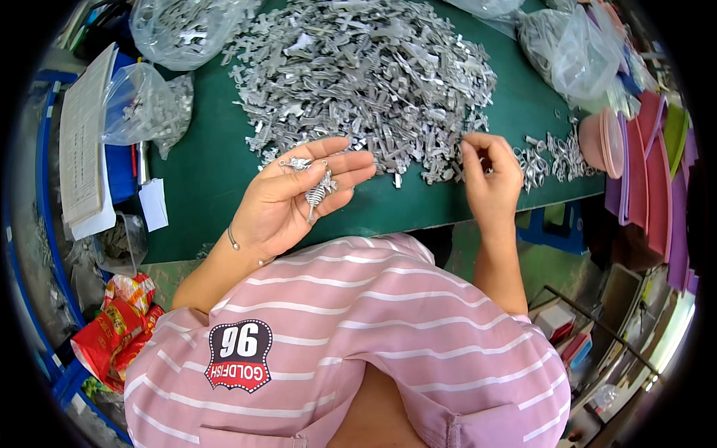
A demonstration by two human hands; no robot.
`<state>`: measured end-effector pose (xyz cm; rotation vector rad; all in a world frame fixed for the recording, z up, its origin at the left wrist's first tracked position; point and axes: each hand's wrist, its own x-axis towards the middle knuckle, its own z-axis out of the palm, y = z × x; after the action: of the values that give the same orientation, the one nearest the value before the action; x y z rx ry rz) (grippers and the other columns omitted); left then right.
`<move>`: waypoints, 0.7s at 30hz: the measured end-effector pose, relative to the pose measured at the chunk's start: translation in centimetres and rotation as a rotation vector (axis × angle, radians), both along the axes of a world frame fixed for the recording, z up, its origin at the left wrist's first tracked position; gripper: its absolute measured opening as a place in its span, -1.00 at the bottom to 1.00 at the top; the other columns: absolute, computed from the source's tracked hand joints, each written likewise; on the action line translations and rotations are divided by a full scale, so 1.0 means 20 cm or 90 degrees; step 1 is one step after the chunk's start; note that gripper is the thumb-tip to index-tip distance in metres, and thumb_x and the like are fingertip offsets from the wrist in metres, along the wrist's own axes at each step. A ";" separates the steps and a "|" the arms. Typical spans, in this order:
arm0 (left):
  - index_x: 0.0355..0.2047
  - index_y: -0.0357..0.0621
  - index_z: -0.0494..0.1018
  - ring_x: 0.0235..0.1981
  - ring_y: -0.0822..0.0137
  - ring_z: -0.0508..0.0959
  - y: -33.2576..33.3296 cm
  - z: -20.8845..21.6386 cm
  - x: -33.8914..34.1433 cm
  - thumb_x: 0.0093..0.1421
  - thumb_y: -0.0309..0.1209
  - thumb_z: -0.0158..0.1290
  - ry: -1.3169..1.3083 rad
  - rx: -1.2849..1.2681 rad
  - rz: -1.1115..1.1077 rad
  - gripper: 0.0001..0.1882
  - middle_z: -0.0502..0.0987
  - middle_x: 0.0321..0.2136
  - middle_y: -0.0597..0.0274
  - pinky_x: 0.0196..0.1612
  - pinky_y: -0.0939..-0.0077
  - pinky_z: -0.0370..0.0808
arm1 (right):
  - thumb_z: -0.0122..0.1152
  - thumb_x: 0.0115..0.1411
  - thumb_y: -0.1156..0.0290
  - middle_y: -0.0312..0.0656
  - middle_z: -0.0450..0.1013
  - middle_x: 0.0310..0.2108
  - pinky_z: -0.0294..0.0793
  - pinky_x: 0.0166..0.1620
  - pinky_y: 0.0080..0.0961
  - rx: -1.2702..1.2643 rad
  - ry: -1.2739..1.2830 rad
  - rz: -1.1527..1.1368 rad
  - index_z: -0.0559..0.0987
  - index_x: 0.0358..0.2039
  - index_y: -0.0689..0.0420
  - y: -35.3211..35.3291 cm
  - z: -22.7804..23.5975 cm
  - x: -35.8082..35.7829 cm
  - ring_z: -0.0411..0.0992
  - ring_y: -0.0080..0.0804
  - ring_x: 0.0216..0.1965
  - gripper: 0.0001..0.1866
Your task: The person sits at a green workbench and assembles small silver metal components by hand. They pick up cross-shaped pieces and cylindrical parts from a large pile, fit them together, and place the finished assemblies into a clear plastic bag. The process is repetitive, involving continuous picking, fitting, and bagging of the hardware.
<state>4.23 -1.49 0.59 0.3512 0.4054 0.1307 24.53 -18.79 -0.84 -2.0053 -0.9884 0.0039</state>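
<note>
Palm up, my left hand (275, 205) holds a few small silver metal charms (320, 193) with the thumb laid across them. One charm has rib-like bars and a narrow stem, and another with a small loop pokes out beside the thumb. At the right edge of a large heap of silver metal charms (358, 82), my right hand (496, 179) has its thumb and index finger drawn together in a pinch. Whatever lies between those fingertips is hidden or too small to make out.
The heap covers much of a green table (209, 201). Clear plastic bags (160, 104) of metal parts stand left, with another bag (571, 52) at back right. Ring-shaped metal pieces (564, 155) lie near pink cups (601, 142). Papers (82, 142) stand at far left.
</note>
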 end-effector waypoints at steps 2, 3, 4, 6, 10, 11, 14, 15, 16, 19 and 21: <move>0.03 -0.30 0.19 0.05 0.05 0.36 -0.01 0.00 0.02 0.25 -0.49 -0.19 0.048 -0.003 -0.014 -0.66 0.33 -0.02 -0.15 -0.21 0.49 0.59 | 0.16 -0.01 0.63 -0.16 0.41 -0.53 0.34 -0.49 -0.57 -0.033 0.011 -0.031 0.52 -0.46 0.25 -0.03 0.00 0.00 0.38 -0.43 -0.56 -0.94; 0.03 -0.30 0.20 0.02 0.07 0.39 -0.02 0.01 0.04 0.26 -0.47 -0.19 0.072 0.011 -0.026 -0.67 0.35 -0.04 -0.14 -0.23 0.50 0.59 | 0.22 -0.04 0.58 -0.15 0.42 -0.51 0.37 -0.46 -0.51 -0.027 0.006 -0.003 0.51 -0.44 0.24 -0.03 -0.03 -0.02 0.40 -0.36 -0.52 -0.89; 0.02 -0.29 0.21 -0.01 0.10 0.43 -0.03 0.03 0.07 0.26 -0.45 -0.19 0.095 0.027 -0.041 -0.67 0.37 -0.05 -0.12 -0.24 0.50 0.59 | 0.26 -0.07 0.54 -0.14 0.41 -0.49 0.38 -0.42 -0.47 -0.052 -0.013 0.011 0.50 -0.44 0.24 -0.02 -0.04 -0.04 0.40 -0.30 -0.49 -0.85; -0.03 -0.27 0.26 -0.15 0.16 0.53 -0.05 0.05 0.11 0.28 -0.39 -0.20 0.128 0.046 -0.067 -0.70 0.45 -0.13 -0.07 -0.31 0.52 0.59 | 0.34 -0.16 0.43 -0.14 0.39 -0.45 0.39 -0.30 -0.35 -0.119 -0.084 0.014 0.50 -0.43 0.21 0.02 -0.08 -0.10 0.38 -0.15 -0.38 -0.74; -0.08 -0.25 0.29 -0.20 0.18 0.55 -0.04 0.06 0.11 0.28 -0.39 -0.22 0.118 0.060 -0.126 -0.73 0.47 -0.16 -0.06 -0.32 0.50 0.58 | 0.31 -0.16 0.47 -0.15 0.38 -0.47 0.39 -0.32 -0.35 -0.117 -0.084 0.002 0.52 -0.46 0.20 0.02 -0.09 -0.09 0.39 -0.15 -0.39 -0.79; -0.08 -0.25 0.29 -0.19 0.18 0.54 -0.04 0.06 0.11 0.27 -0.39 -0.22 0.124 0.059 -0.120 -0.73 0.46 -0.16 -0.07 -0.32 0.50 0.58 | 0.29 -0.16 0.49 -0.15 0.39 -0.49 0.40 -0.34 -0.36 -0.117 -0.092 -0.006 0.52 -0.47 0.20 0.02 -0.09 -0.08 0.39 -0.15 -0.42 -0.81; -0.08 -0.26 0.29 -0.16 0.17 0.53 -0.05 0.05 0.10 0.27 -0.39 -0.22 0.141 0.060 -0.108 -0.73 0.45 -0.14 -0.08 -0.27 0.48 0.57 | 0.26 -0.13 0.52 -0.20 0.42 -0.55 0.40 -0.46 -0.44 -0.108 -0.059 -0.017 0.54 -0.45 0.23 0.01 -0.10 -0.06 0.41 -0.29 -0.53 -0.84; -0.07 -0.26 0.29 -0.14 0.17 0.52 -0.05 0.06 0.11 0.27 -0.39 -0.22 0.148 0.061 -0.106 -0.72 0.44 -0.12 -0.08 -0.24 0.47 0.56 | 0.26 -0.11 0.54 -0.22 0.43 -0.57 0.39 -0.50 -0.48 -0.104 -0.039 -0.019 0.55 -0.44 0.25 0.00 -0.10 -0.04 0.41 -0.36 -0.57 -0.84; -0.06 -0.27 0.28 -0.12 0.16 0.51 -0.05 0.06 0.11 0.27 -0.39 -0.22 0.153 0.061 -0.104 -0.71 0.43 -0.11 -0.09 -0.21 0.46 0.55 | 0.25 -0.08 0.54 -0.24 0.44 -0.57 0.38 -0.52 -0.53 -0.075 0.109 -0.030 0.55 -0.41 0.26 -0.01 -0.09 -0.03 0.40 -0.43 -0.59 -0.84; -0.03 -0.29 0.26 -0.06 0.16 0.47 -0.05 0.07 0.12 0.27 -0.39 -0.23 0.149 0.060 -0.100 -0.69 0.38 -0.05 -0.11 -0.11 0.42 0.51 | 0.23 0.00 0.54 -0.28 0.46 -0.57 0.34 -0.55 -0.69 0.007 0.476 -0.032 0.56 -0.35 0.30 -0.06 -0.05 0.00 0.38 -0.62 -0.60 -0.83; 0.01 -0.31 0.24 0.01 0.12 0.41 -0.05 0.05 0.12 0.26 -0.40 -0.22 0.129 0.053 -0.101 -0.65 0.33 0.00 -0.13 -0.03 0.39 0.46 | 0.21 0.05 0.54 -0.29 0.47 -0.55 0.32 -0.54 -0.77 0.049 0.622 0.009 0.55 -0.32 0.32 -0.08 0.00 0.02 0.36 -0.69 -0.58 -0.83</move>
<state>6.65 -2.49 1.59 0.4798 0.5721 -0.0439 24.84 -20.34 -0.74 -1.6024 -0.3503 0.8523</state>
